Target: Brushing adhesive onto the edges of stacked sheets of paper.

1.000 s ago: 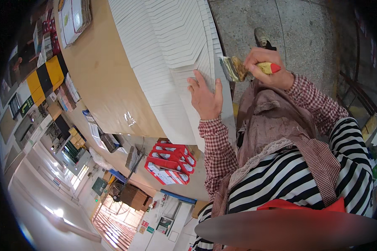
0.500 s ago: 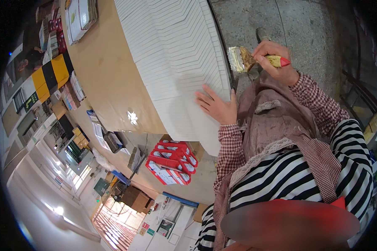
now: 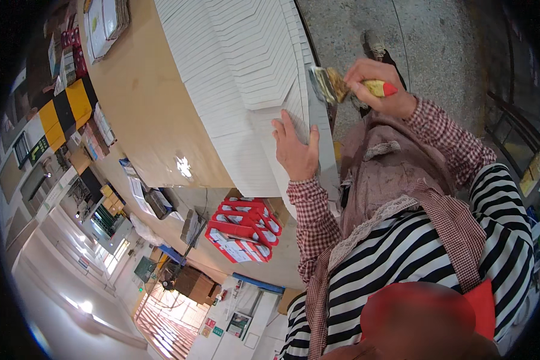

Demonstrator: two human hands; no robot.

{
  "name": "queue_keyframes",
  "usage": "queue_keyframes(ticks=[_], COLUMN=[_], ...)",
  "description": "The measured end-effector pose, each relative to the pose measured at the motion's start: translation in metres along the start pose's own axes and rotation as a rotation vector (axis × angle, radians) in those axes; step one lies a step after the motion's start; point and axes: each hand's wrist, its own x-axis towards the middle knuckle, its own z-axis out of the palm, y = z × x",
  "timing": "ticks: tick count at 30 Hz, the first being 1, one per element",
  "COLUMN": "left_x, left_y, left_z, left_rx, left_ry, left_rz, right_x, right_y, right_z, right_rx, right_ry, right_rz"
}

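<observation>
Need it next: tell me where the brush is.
Head view, upper right: the brush is in the right hand, at the white sheets' edge, above the left hand.

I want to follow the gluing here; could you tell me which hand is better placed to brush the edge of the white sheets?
Probably the right hand: it holds the brush at the stack edge.

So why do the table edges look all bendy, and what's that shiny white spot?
Head view: the fisheye lens curves the brown table edge near the picture's rim; the white spot is lamp glare on the tabletop; the corners go black; the white sheet stack under the left hand stays sharp.
</observation>
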Motion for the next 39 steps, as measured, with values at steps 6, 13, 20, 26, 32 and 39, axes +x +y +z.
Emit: queue_keyframes(ticks=[6, 13, 20, 26, 32, 39], left_x=[0.001, 0.0, -0.006, -0.061, -0.084, -0.079], left_y=[0.001, 0.006, 0.009, 0.005, -0.021, -0.032], left_z=[0.001, 0.007, 0.034, 0.086, 0.057, 0.018], left_rx=[0.023, 0.042, 0.171, 0.351, 0.187, -0.015], left_ry=[0.014, 0.037, 0.19, 0.309, 0.193, -0.017], left_rz=[0.015, 0.017, -0.083, -0.41, -0.196, -0.169], right_x=[0.013, -0.015, -0.027, -0.037, -0.046, -0.025], right_y=[-0.011, -0.012, -0.028, -0.029, -0.03, -0.015], right_z=[-0.005, 0.006, -0.008, -0.02, -0.006, 0.012], right_rx=[-0.043, -0.038, 0.1, 0.049, 0.061, -0.044], right_ry=[0.033, -0.022, -0.033, 0.016, 0.01, 0.103], right_rz=[-0.054, -0.009, 0.087, 0.08, 0.056, -0.067])
